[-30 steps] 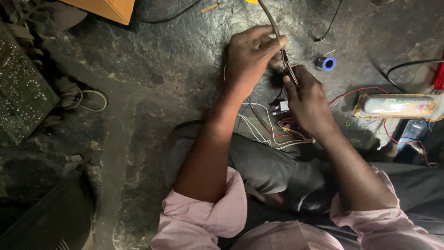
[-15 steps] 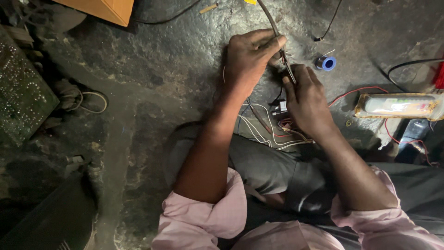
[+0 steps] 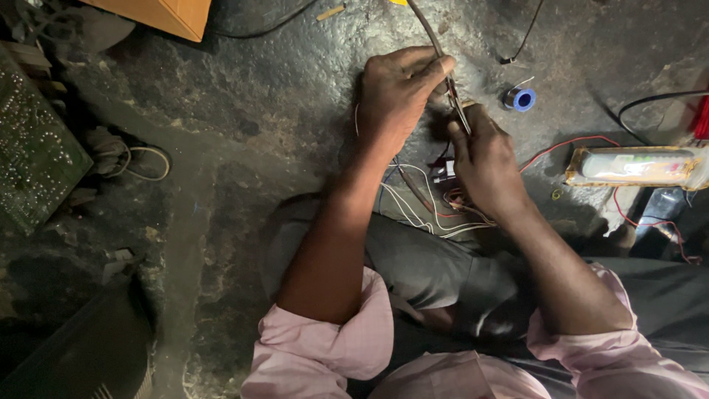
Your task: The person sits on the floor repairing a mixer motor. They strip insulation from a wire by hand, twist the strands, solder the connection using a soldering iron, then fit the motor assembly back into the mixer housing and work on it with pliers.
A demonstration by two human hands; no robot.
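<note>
The person sits on a dark, rough stone floor [image 3: 244,125] with both hands brought together above a tangle of thin wires. The left hand [image 3: 395,92] is curled closed, its fingers pinched around the upper part of a long thin rod-like tool [image 3: 443,63] that runs in from the top edge of the view and slants down between the two hands. The right hand [image 3: 484,159] is also closed, its thumb and fingers gripping the lower end of the same tool, just where the metal tip narrows; what exactly lies under its palm cannot be told. Beneath and between the wrists lies a loose bundle of white and red wires [image 3: 428,203], resting against the person's dark trouser leg [image 3: 421,262]. Just beyond the right hand, on the floor, stands a small blue spool of solder wire [image 3: 521,97], apart from the fingers. To the right lies a long pale tube-shaped light in a yellowish clear wrapper [image 3: 635,166], with a red wire looping near it. At the far left edge a green circuit board [image 3: 33,151] lies tilted, and an orange cardboard box [image 3: 166,15] shows at the top. Rolled pink sleeves [image 3: 325,347] cover both upper arms.
</note>
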